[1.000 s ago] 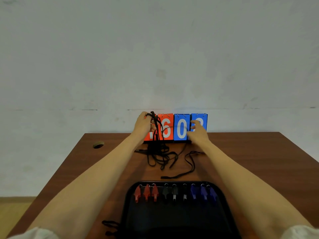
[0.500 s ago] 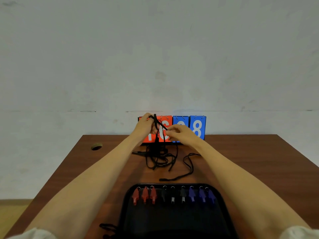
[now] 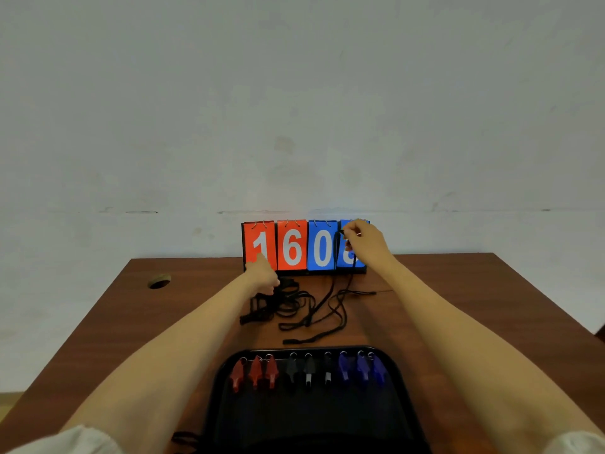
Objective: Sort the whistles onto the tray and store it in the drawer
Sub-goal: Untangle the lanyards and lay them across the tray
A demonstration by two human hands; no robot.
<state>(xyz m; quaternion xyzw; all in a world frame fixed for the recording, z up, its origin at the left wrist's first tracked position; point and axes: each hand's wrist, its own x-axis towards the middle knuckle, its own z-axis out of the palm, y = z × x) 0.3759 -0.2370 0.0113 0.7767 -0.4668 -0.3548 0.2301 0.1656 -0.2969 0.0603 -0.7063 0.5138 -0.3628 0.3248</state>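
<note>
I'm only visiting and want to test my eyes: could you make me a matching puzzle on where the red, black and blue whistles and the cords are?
Things:
1. red whistles
2. black whistles
3. blue whistles
4. tangle of black cords

Places:
A. right end of the row on the tray
B. on the table, between scoreboard and tray
C. middle of the row
D. left end of the row

Pairs: 1-D, 2-C, 3-A, 4-B.
</note>
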